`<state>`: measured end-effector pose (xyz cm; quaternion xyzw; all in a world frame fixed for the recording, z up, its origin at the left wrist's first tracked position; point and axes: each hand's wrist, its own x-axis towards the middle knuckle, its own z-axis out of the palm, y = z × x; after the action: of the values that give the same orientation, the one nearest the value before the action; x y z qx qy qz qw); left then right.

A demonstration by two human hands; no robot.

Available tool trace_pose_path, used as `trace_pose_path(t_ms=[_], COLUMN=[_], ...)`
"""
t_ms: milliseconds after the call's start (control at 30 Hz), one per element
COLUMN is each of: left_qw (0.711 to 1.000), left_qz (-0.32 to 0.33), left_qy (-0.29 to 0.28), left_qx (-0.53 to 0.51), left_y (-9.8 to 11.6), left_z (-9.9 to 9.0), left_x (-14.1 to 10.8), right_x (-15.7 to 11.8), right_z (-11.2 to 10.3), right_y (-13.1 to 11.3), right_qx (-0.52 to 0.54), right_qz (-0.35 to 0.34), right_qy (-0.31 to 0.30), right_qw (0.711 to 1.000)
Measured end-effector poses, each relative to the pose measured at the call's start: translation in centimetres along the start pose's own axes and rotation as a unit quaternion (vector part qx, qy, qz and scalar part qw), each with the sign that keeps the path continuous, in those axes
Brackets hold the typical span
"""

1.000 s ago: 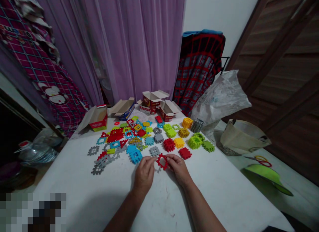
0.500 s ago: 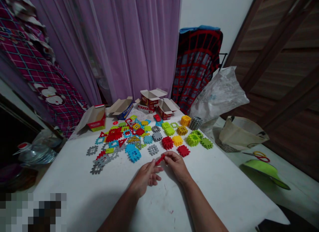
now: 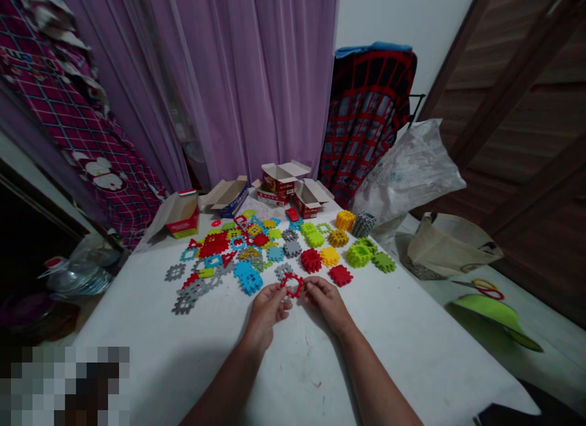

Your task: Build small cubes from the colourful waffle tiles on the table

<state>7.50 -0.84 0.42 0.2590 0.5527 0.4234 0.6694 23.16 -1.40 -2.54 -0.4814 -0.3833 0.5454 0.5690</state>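
A red frame-shaped building piece (image 3: 300,290) with a notched edge and an open centre is held up between both hands, above the white table (image 3: 384,346). My left hand (image 3: 267,310) pinches its left side between thumb and fingers. On the other side, my right hand (image 3: 325,299) grips it with closed fingertips. Just beyond lie a grey piece (image 3: 283,270), partly covered by the red frame, and a stack of blue pieces (image 3: 248,278). A red stack (image 3: 311,260), a flat red piece (image 3: 340,275) and a yellow stack (image 3: 329,256) sit beyond my right hand.
Mixed pieces (image 3: 214,245) are heaped at the left. Green stacks (image 3: 359,254) stand right. Opened boxes, including a blue one (image 3: 234,201) and a red one (image 3: 183,218), line the back. A plastic bag (image 3: 407,169), scissors (image 3: 488,290) and a green cap (image 3: 494,316) are off the right edge.
The red piece has turned from nearly edge-on to face me, showing its open centre. Both hands now hold its opposite sides. The whole view has shifted slightly.
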Motion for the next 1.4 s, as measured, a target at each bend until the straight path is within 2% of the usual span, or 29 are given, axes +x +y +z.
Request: trace_pose_path(t_ms=[167,400,933,1067,1233,1333,1400], left_qw=[1.0,0.998,0.997,0.995,0.994,0.997,0.998], left_qz=[-0.016,-0.017,-0.017,-0.011,-0.014,-0.021,-0.031], left_qy=[0.004,-0.027,-0.036,-0.056,-0.07,-0.049,-0.048], left_qx=[0.01,0.059,0.063,0.078,0.084,0.059,0.035], left_y=[0.2,0.1,0.5,0.4,0.4,0.6,0.7], left_z=[0.3,-0.2,0.0,0.0,0.4,0.7,0.8], left_x=[-0.3,-0.5,0.1,-0.1,-0.2,0.0,0.1], right_x=[0.0,0.3,0.0,0.4,0.7,0.2,-0.3], right_z=[0.4,0.2,-0.1,-0.2,-0.4,-0.5,-0.3], right_y=[0.2,0.4,0.3,0.7,1.5,1.5,1.2], right_qx=[-0.002,-0.004,-0.003,-0.008,-0.039,-0.119,-0.217], right_qz=[0.006,-0.004,-0.009,-0.033,-0.084,-0.138,-0.2], right_qy=[0.004,0.031,0.007,0.03,0.099,0.115,0.116], right_qw=[1.0,1.0,1.0,0.999,0.991,0.976,0.948])
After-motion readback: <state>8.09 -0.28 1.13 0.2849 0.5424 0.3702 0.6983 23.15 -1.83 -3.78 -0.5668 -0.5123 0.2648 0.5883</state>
